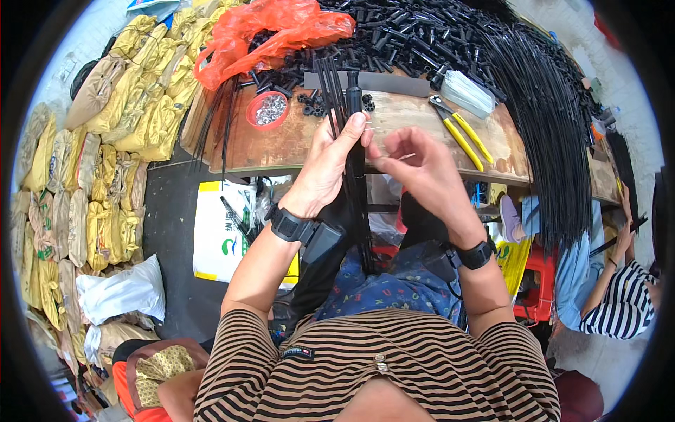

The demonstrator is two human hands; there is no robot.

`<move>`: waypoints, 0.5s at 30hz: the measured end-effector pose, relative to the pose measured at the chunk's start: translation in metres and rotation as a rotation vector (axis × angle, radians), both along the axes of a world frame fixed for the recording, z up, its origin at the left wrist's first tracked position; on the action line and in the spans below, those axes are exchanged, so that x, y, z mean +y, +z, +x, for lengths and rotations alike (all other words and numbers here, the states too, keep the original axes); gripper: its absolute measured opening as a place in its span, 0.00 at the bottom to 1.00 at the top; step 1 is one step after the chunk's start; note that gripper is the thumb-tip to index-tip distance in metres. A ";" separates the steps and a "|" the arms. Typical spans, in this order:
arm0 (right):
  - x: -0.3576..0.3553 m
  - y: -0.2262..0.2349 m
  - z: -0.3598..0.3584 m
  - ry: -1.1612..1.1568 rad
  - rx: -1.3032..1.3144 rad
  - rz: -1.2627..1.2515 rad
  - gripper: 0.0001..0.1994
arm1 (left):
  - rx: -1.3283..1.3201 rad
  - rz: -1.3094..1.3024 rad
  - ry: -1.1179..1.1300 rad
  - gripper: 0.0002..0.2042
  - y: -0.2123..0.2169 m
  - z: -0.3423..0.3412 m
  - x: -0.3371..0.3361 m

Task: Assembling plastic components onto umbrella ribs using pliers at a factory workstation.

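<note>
My left hand [322, 165] is closed around several thin black rods [329, 81] and a thicker black tube [354, 98], all held upright above the table's near edge. Their lower ends run down toward my lap. Thin white strips [373, 128] stick out beside my left thumb. Just right of them, my right hand [425, 172] has its thumb and forefinger pinched together and its other fingers curled. It is slightly blurred, and whatever lies in the pinch is too small to make out. Behind the tube lie small black ring-shaped parts [313, 107].
On the wooden table [415, 116] are a red bowl [267, 110] of metal bits, yellow-handled cutters [460, 133], clear-white strips [467, 95], a grey bar [401, 85] and heaped black tubes [411, 35]. Long black rods [545, 126] overhang at right. Sacks [105, 169] line the left; a person [619, 299] is at right.
</note>
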State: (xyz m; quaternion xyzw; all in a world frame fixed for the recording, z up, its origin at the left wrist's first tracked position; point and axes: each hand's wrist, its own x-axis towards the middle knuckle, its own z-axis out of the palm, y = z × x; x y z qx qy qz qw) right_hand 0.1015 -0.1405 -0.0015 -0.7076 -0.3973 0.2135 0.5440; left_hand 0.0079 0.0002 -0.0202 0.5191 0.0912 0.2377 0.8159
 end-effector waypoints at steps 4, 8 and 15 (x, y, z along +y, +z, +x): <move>0.012 0.006 -0.015 -0.096 0.074 0.139 0.13 | 0.070 -0.069 0.038 0.17 0.008 -0.001 -0.011; 0.017 0.010 -0.017 -0.145 0.168 0.168 0.10 | 0.024 -0.053 0.031 0.18 0.006 0.000 -0.016; 0.014 -0.003 -0.025 -0.108 0.294 0.292 0.06 | 0.026 0.005 0.098 0.17 0.005 0.002 -0.019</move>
